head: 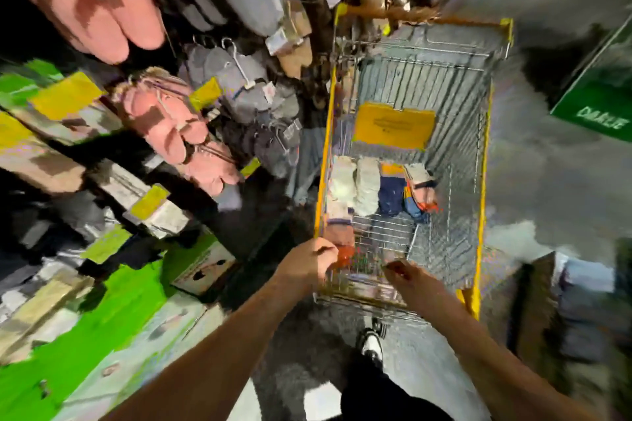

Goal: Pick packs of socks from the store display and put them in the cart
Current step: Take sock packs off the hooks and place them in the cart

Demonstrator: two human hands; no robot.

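While both hands sat at the near end of the cart (482, 161), the left hand (309, 261) curled over its near rim and the right hand (407, 278) lay close beside it; blur hid whether the right fingers gripped anything. Several packs of socks (367, 186) already lay in a row across the basket floor, beyond a yellow card (393, 126). More hung on the store display (236, 85) to the left, just beside the cart. Such packs would likely be light and soft, yielding under a squeeze, so taking hold by the stiffer header or hook seemed safest.
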